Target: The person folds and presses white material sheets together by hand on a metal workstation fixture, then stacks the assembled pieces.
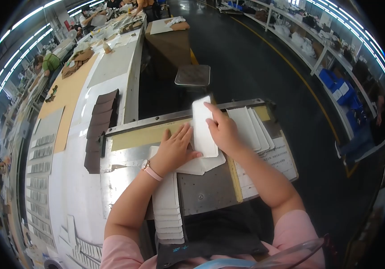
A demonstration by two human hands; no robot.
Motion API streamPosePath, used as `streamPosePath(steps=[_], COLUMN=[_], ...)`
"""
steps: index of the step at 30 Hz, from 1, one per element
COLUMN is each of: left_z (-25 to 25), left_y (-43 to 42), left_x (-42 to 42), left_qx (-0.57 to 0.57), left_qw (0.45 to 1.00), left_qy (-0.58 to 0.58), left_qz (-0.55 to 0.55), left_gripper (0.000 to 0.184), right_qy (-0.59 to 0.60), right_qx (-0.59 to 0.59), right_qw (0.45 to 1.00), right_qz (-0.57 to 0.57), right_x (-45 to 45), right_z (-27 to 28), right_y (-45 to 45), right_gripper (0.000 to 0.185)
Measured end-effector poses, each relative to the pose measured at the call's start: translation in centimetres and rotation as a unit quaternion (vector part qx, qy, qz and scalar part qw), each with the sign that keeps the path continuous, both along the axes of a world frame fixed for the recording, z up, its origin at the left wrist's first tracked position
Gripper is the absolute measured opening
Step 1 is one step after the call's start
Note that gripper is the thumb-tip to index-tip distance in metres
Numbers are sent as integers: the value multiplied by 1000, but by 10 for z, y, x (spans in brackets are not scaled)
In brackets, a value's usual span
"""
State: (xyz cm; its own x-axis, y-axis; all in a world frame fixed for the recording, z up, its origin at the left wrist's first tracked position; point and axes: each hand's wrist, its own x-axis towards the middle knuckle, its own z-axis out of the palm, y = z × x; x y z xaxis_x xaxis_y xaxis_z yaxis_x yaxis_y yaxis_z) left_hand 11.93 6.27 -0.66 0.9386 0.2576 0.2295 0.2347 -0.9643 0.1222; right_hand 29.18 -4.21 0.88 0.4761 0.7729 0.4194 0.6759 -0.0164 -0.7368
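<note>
A white rectangular panel [204,127] with rounded corners stands in front of me over the metal work plate [127,163]. My right hand [224,132] grips its right edge, index finger and thumb on the white face; the other fingers are partly hidden. My left hand [173,149] lies with fingers stretched out along the panel's left side, the thumb near its lower edge. More white pieces [212,162] lie beneath the panel. An overlapping row of white pieces [169,215] runs from below my left wrist toward my lap.
Fanned white panels [245,127] lie right of my right hand, beside a printed sheet [271,168]. Overlapping dark brown pieces [100,130] rest on the long table at left. A stool [193,75] and a brown box [167,47] stand ahead. Shelves [309,45] line the right.
</note>
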Motion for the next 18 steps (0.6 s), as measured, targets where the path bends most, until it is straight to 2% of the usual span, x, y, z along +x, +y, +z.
streamPosePath(steps=[2, 4, 5, 6, 8, 9, 11, 12, 14, 17, 18], left_z=[6, 9, 10, 11, 15, 16, 22, 30, 50, 21, 13], left_y=[-1, 1, 3, 7, 15, 15, 14, 10, 0, 3, 3], left_x=[0, -4, -5, -6, -5, -6, -7, -5, 1, 1, 2], left_qx=[-17, -28, -33, -77, -163, -152, -129, -119, -95, -1, 3], left_qw=[1000, 999, 999, 997, 986, 988, 991, 991, 982, 996, 998], left_qy=[24, -1, -14, -3, 20, 11, -5, 35, 112, -94, -69], left_qz=[4, -21, -33, -28, -18, -3, 27, 56, 116, 10, 7], left_gripper=[82, 70, 65, 59, 48, 41, 31, 34, 44, 59, 64], right_qy=[14, 47, 127, 272, 343, 256, 88, -104, -253, -262, -303], right_qx=[19, 47, 55, 155, 118, 50, -78, -65, -165, -200, -171], right_qw=[1000, 997, 989, 950, 931, 964, 992, 992, 953, 944, 938], right_qz=[-17, -44, -54, -5, 41, 50, 43, 41, -7, -18, -12], right_x=[9, 19, 25, 29, 40, 38, 15, 12, -3, -10, -9], right_z=[5, 14, 21, 17, -4, -13, -11, -27, -25, -15, -19], right_y=[-2, -3, -6, -1, 6, 7, 3, 7, 10, 7, 6], right_gripper=[47, 43, 39, 35, 33, 33, 34, 32, 28, 26, 28])
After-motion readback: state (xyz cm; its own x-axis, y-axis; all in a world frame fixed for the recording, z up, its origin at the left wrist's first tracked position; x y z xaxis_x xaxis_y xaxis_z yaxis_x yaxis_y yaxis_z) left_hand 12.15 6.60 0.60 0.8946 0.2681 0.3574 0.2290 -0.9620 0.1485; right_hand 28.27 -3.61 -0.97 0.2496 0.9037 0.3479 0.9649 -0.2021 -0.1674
